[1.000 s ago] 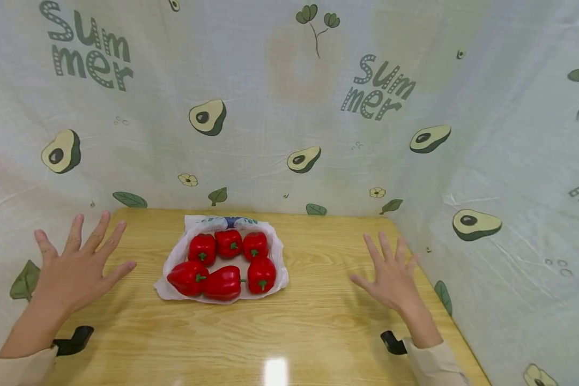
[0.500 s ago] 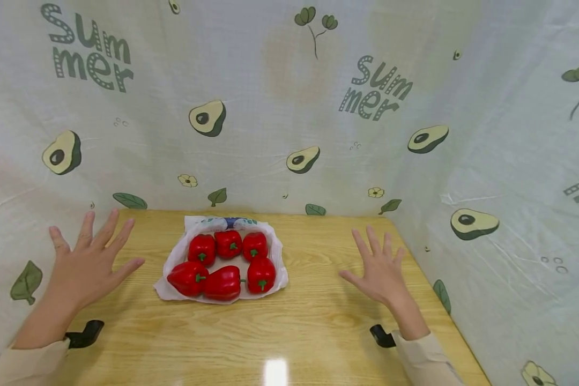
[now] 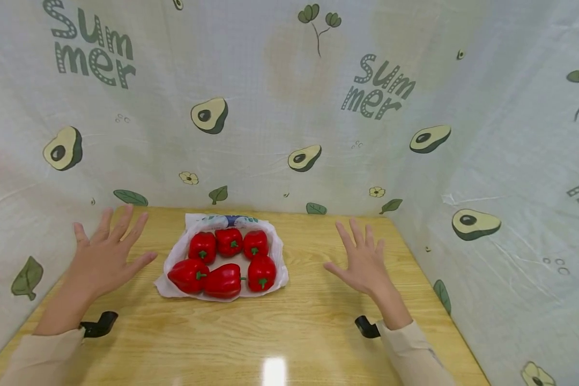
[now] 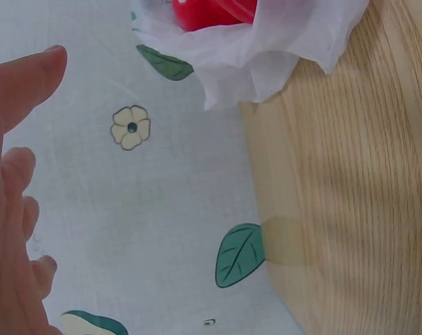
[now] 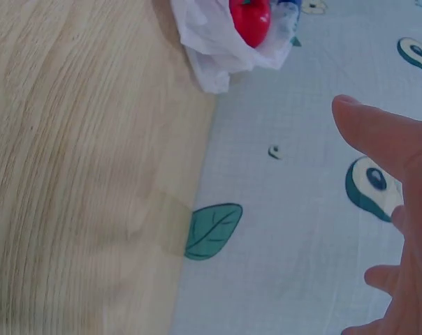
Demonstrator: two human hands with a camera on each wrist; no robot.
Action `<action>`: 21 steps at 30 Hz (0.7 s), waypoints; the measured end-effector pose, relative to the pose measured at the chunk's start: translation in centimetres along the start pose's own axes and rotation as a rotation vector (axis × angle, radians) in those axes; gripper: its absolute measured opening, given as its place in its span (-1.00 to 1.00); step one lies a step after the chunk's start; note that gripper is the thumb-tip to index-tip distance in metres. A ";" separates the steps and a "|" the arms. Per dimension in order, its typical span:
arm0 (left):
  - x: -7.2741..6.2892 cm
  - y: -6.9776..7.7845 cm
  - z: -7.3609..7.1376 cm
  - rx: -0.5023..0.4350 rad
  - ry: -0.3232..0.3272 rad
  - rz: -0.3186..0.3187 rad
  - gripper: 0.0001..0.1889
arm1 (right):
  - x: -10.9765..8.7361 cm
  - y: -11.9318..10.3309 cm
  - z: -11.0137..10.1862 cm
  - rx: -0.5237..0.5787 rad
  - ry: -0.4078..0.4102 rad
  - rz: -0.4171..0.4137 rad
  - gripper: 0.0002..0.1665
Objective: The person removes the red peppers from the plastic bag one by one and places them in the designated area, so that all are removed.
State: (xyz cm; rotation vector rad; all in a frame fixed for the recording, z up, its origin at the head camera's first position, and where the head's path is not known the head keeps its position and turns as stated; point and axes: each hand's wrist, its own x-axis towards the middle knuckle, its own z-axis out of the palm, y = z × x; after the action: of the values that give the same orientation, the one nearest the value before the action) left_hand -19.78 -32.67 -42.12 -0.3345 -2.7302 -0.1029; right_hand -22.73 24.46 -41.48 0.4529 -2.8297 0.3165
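Several red bell peppers with green stems, among them one red bell pepper [image 3: 223, 281] at the front, lie in a shallow container lined with white paper [image 3: 279, 268], left of the table's middle. My left hand [image 3: 103, 262] hovers to the left of it, fingers spread and holding nothing. On the other side my right hand [image 3: 364, 265] is also spread in the air, farther from the peppers. Neither hand touches anything. In the left wrist view a red pepper [image 4: 211, 12] shows at the top edge; the right wrist view has another red pepper [image 5: 251, 24].
The wooden table [image 3: 212, 338] runs beneath both hands. A pale cloth [image 3: 251, 64] printed with avocados, leaves and lettering hangs behind it and along both sides. A black wrist mount [image 3: 101, 324] sits at the left wrist, and another black mount [image 3: 366, 326] at the right.
Both hands have drifted inward, the left to the right and the right to the left, and slightly farther from me. Their fingers stay spread; the peppers have not moved.
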 end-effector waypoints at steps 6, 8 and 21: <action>0.5 0.6 0.0 -0.046 0.003 0.008 0.04 | 0.9 -1.3 0.1 0.011 0.012 -0.024 0.25; 0.6 0.7 0.2 -0.062 0.007 0.009 0.03 | 1.2 -1.8 0.2 0.025 0.015 -0.035 0.25; 0.9 1.6 2.1 -0.313 -0.021 -0.002 0.02 | 2.7 -4.5 1.2 0.141 -0.013 -0.097 0.26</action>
State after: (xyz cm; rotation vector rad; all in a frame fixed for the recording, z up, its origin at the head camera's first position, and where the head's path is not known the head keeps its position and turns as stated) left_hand -20.99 -30.66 -43.61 -0.4200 -2.7331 -0.5331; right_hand -24.03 19.25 -41.07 0.6208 -2.7975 0.4971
